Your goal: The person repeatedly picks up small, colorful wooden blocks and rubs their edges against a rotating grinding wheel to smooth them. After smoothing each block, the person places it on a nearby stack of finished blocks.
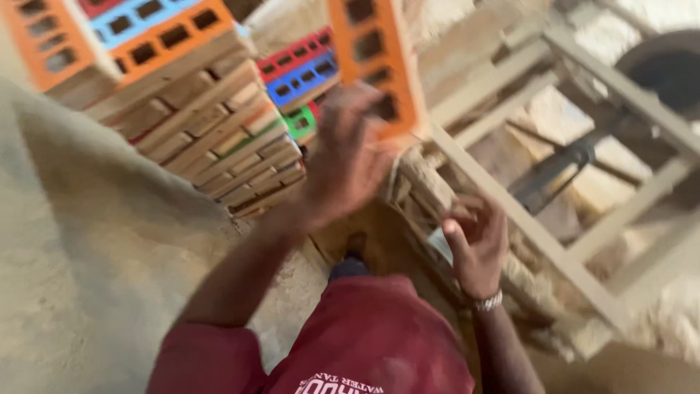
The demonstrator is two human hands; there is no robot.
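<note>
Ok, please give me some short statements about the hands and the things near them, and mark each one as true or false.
1. The left hand is raised against an orange plastic pallet. True, though motion blur hides the exact grip.
2. The right hand holds a blue pallet. False: it holds nothing that shows and hangs near a wooden frame.
3. Wooden pallets are stacked at the left of the picture. True.
4. The person wears green shorts. False: the shorts are dark red.
5. A metal wristband is on the right wrist. True.
</note>
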